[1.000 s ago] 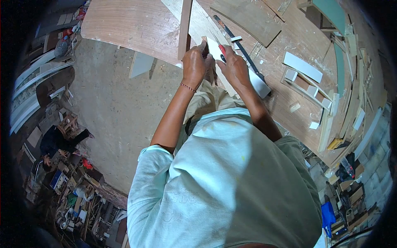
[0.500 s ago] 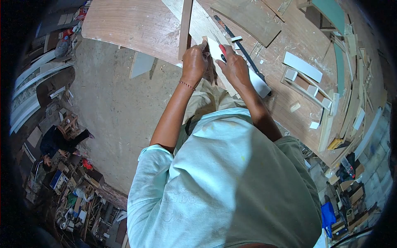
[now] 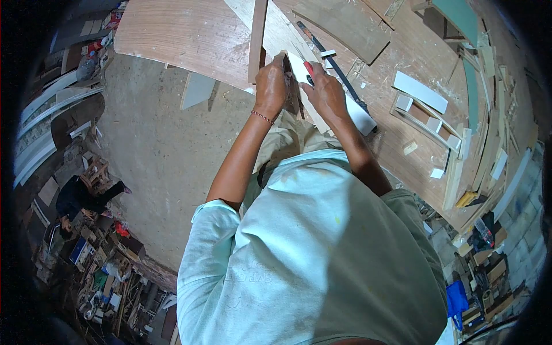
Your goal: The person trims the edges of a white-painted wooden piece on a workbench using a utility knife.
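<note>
My left hand (image 3: pixel 271 86) is closed around a small brown wooden piece (image 3: pixel 280 58) at the table's near edge, its fingertips mostly hidden. Close beside it, my right hand (image 3: pixel 328 95) grips a red-and-black handled tool (image 3: pixel 309 69) with a thin pointed metal end that points away from me. Under the right hand lies a narrow white board (image 3: pixel 360 119), running diagonally over the edge. A long black bar (image 3: pixel 345 80) lies just right of that board, with small white pieces by it. A brown wooden strip (image 3: pixel 257 43) stands just beyond my left hand.
The wood-grain table (image 3: pixel 178 34) carries a flat brown panel (image 3: pixel 345 29) and a wood frame with white blocks (image 3: pixel 425 123) at right. A white panel (image 3: pixel 420 92) lies behind that frame. Another person (image 3: pixel 86 198) is low at far left, beside piled scrap.
My left hand has turned slightly and shifted a little with the wooden piece. My right hand and the tool stay nearly in place.
</note>
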Demonstrator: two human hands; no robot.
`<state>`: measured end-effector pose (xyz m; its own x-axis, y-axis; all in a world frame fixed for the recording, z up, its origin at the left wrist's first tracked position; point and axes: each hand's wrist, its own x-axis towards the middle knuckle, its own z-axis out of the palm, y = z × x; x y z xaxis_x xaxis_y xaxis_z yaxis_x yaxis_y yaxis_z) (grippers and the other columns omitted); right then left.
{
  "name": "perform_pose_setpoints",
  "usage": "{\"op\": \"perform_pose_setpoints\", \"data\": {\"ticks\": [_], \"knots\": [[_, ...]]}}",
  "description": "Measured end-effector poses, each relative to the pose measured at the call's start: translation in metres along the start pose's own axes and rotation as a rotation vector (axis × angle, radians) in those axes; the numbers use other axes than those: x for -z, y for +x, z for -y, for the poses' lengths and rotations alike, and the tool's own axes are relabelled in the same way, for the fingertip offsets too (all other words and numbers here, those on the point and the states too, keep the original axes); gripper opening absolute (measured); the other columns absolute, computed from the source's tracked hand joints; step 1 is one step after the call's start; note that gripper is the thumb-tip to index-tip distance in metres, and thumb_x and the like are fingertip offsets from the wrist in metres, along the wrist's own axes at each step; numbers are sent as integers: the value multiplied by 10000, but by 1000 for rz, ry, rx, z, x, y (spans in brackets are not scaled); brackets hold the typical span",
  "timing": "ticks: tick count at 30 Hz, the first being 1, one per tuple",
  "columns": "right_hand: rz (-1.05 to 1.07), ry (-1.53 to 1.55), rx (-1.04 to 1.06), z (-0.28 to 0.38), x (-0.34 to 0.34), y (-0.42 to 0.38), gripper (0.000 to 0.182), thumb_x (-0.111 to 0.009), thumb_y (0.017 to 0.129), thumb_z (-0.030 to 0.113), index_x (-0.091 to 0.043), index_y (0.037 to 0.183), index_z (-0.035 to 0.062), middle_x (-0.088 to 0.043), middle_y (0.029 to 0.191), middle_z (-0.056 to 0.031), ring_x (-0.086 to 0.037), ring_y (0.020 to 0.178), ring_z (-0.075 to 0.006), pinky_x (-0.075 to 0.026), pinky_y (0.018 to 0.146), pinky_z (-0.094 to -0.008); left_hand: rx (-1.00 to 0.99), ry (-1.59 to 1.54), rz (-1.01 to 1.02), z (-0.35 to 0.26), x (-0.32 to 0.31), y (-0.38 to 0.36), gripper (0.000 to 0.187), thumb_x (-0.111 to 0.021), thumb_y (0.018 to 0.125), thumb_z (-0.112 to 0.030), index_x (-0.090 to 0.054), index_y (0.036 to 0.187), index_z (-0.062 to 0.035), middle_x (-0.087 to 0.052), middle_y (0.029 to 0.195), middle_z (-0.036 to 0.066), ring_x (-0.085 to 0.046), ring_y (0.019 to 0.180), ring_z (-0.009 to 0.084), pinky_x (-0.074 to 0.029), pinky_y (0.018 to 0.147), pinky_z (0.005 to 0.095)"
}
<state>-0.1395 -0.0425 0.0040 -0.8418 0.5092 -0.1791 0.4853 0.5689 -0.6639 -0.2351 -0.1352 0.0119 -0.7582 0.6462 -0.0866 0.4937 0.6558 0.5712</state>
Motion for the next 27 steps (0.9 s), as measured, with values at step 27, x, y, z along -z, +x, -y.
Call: {"op": "perform_pose_setpoints", "data": {"ticks": [27], "knots": [[82,-57,-38,2,2,2,437,-628,731,197,-444,1079,6,-585,796,-249,-587,738,-379,-470,604,-420,-45,73,83,6,3,6,340,-643,673,-66,-591,1006,-23,-614,756,181,-608,700,306,-475,654,364]]}}
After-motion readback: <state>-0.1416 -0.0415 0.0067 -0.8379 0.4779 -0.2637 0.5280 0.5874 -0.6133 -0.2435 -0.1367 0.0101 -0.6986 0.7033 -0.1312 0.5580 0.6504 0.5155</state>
